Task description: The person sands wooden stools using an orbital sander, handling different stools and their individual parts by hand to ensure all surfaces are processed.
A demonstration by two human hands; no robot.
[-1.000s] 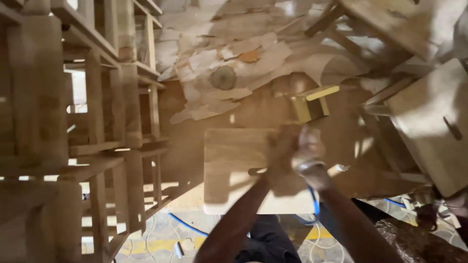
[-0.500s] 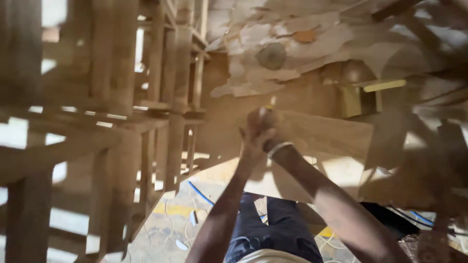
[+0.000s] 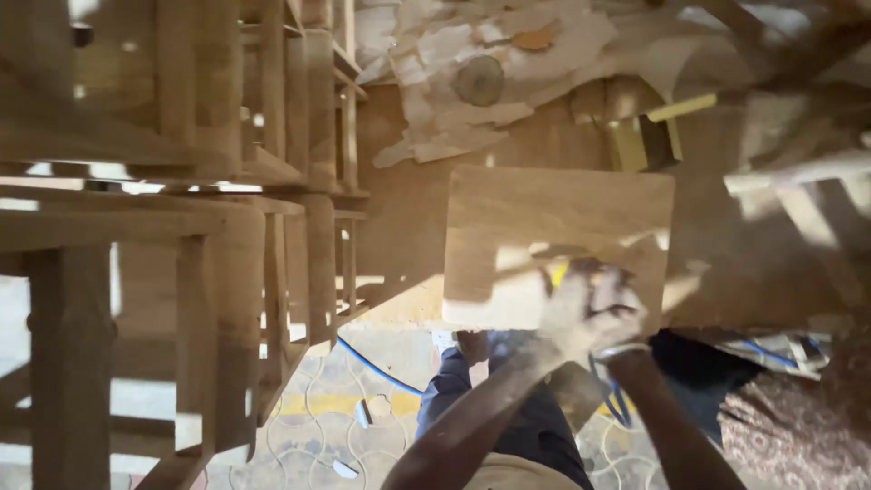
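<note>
A flat rectangular wooden board (image 3: 553, 218) lies on a wooden workbench (image 3: 408, 191). My left hand (image 3: 564, 318) and my right hand (image 3: 619, 304) are pressed close together on the board's near right part. Their fingers are curled over a small object with a yellow edge (image 3: 560, 272). Blur hides what that object is. A band sits on my right wrist (image 3: 626, 349). Both forearms reach up from the bottom of the view, over my dark blue trousers (image 3: 535, 417).
Stacked wooden frames or stools (image 3: 181, 227) fill the left side. Torn paper scraps and a round wood disc (image 3: 478, 80) lie at the bench's far end, beside a yellow-green box (image 3: 646, 136). More wooden pieces (image 3: 798, 172) stand at right. A blue cable (image 3: 376, 367) runs over the patterned floor.
My joined hands have moved right and toward me across the board. The camera has shifted, so the board now sits right of centre.
</note>
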